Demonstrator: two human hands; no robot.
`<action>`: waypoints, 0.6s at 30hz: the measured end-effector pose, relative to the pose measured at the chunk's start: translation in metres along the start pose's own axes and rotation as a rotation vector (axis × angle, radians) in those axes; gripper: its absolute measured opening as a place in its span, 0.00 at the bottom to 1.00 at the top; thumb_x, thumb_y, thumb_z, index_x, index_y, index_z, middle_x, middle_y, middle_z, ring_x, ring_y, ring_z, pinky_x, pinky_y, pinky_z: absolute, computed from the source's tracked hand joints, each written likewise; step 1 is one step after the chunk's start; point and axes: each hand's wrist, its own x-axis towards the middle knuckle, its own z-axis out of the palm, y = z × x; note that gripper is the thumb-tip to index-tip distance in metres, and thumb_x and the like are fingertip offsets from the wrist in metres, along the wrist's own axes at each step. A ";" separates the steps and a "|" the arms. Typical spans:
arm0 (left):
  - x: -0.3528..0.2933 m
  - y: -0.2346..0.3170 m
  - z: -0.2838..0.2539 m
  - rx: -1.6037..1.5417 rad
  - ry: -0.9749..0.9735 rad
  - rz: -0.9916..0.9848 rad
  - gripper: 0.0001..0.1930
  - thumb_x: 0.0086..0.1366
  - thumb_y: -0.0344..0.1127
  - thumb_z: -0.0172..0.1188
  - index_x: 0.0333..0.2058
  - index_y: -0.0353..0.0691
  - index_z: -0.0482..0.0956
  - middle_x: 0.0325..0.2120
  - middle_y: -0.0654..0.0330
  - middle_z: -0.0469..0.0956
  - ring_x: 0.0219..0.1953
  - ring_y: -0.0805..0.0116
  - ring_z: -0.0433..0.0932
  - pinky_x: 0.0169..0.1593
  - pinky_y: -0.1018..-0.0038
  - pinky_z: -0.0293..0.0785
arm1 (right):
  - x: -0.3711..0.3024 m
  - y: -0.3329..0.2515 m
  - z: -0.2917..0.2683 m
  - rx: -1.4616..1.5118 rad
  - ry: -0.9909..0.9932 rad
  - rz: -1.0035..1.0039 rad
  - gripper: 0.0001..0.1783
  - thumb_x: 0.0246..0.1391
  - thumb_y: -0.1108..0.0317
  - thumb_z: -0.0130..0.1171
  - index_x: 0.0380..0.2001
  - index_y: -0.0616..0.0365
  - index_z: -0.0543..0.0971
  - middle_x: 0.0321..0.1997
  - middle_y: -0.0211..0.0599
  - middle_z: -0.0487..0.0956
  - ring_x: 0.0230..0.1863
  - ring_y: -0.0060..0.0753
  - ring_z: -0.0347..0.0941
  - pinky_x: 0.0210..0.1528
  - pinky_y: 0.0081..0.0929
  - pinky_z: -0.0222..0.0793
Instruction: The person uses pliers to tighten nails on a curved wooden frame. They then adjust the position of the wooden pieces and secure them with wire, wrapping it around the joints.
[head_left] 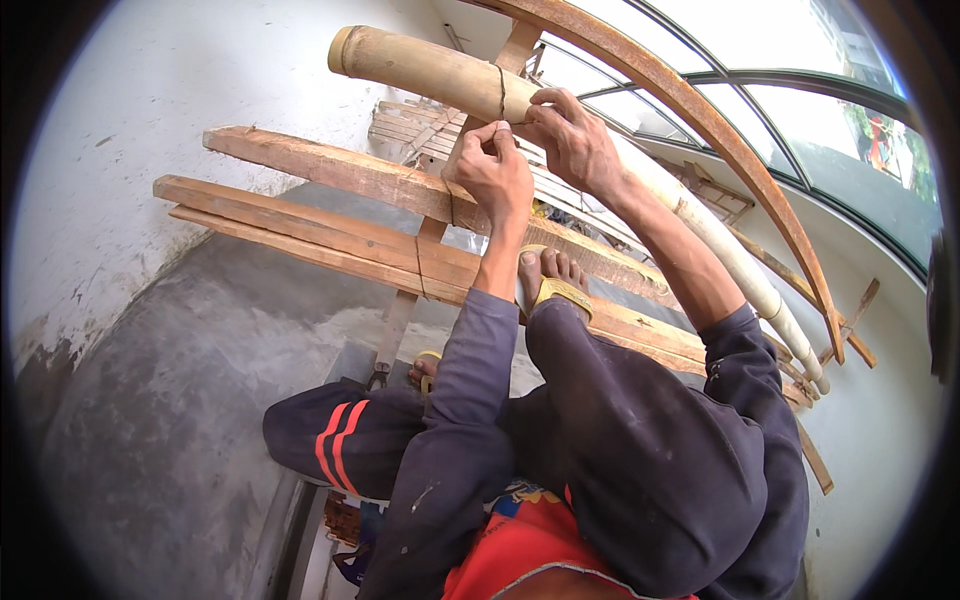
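The bamboo pole (430,72) passes behind both hands (fingertips hidden); the wire (501,92) is too thin to trace.

- Bamboo pole (420,72): pale tan, dark wire band.
- Wooden planks (330,235): orange-brown.
- Sleeves (470,400): dark navy.
- Trouser leg (340,440): navy, red stripes.
- Sandal strap (562,292): yellow.
- Wall (120,180): white above, grey below.

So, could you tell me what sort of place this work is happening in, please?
Probably a building site, up on scaffolding. Both hands, left and right, work a wire tie around a bamboo pole lashed to rough timber planks, beside a bare plastered wall and curved window frames.
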 end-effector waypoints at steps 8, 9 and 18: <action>-0.006 0.009 0.000 -0.455 0.001 -0.461 0.08 0.62 0.28 0.56 0.34 0.27 0.78 0.28 0.49 0.79 0.31 0.61 0.79 0.36 0.69 0.75 | 0.037 -0.013 -0.008 0.018 -0.289 0.085 0.12 0.50 0.74 0.56 0.39 0.64 0.75 0.50 0.43 0.69 0.39 0.45 0.77 0.40 0.37 0.77; -0.011 0.014 -0.006 -0.164 -0.044 -0.232 0.08 0.62 0.29 0.56 0.34 0.27 0.78 0.27 0.49 0.79 0.31 0.60 0.79 0.36 0.68 0.75 | 0.040 -0.016 -0.007 -0.011 -0.304 0.068 0.13 0.50 0.74 0.56 0.40 0.64 0.75 0.50 0.42 0.69 0.38 0.45 0.77 0.41 0.36 0.78; 0.008 0.011 -0.008 0.571 -0.083 0.346 0.08 0.58 0.33 0.60 0.28 0.31 0.78 0.19 0.49 0.78 0.25 0.53 0.80 0.30 0.63 0.72 | 0.054 -0.027 -0.013 0.006 -0.297 0.030 0.14 0.47 0.75 0.60 0.40 0.64 0.77 0.49 0.42 0.71 0.38 0.45 0.78 0.43 0.37 0.78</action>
